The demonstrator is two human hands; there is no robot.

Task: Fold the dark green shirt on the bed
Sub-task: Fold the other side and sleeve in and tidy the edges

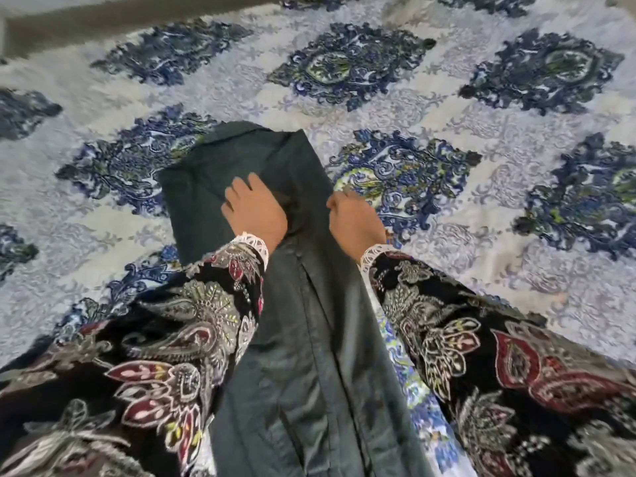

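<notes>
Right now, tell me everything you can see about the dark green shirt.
The dark green shirt is smooth, slightly shiny cloth, lying as a long narrow strip on the patterned bedspread, a seam running lengthwise. Its far end looks folded over. The left hand presses flat on it; the right hand holds its right edge.

The dark green shirt [303,339] under my hands is smooth woven cloth with a faint sheen, creased along its folds. The bedspread [447,98] on the bed looks like matt, quilted cloth, its surface puckered with stitching. My sleeves [481,356] are soft, matt printed fabric, each cuff trimmed with openwork white lace [254,241].
</notes>
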